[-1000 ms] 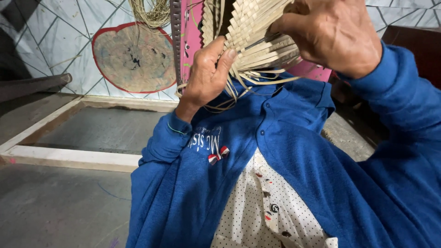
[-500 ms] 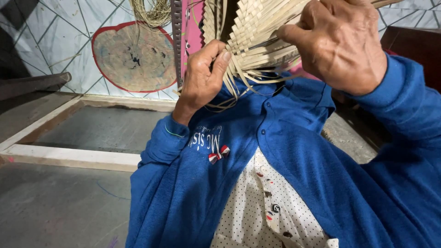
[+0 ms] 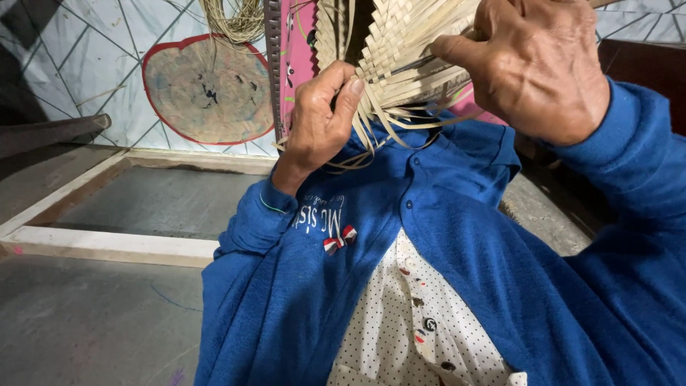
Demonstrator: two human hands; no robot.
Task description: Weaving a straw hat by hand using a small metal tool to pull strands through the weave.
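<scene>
Here, both hands up near the face w/ a woven straw mat (image 3: pixel 411 53). Left hand (image 3: pixel 321 118) pinches loose strips at its lower edge btw thumb & fingers; right hand (image 3: pixel 536 64) is curled tight round the woven part. Blue cardigan (image 3: pixel 443 271) below, concrete floor (image 3: pixel 86 322) at left.

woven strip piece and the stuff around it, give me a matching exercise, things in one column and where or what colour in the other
Things:
1. woven strip piece
2. left hand
3. right hand
4. round mat

Descriptions:
A. red-edged, on the far wall
B. pinching loose pale strips at the lower edge
C. gripping the weave from the upper right
D. pale, held up between both hands

Pairs: 1-D, 2-B, 3-C, 4-A
</scene>
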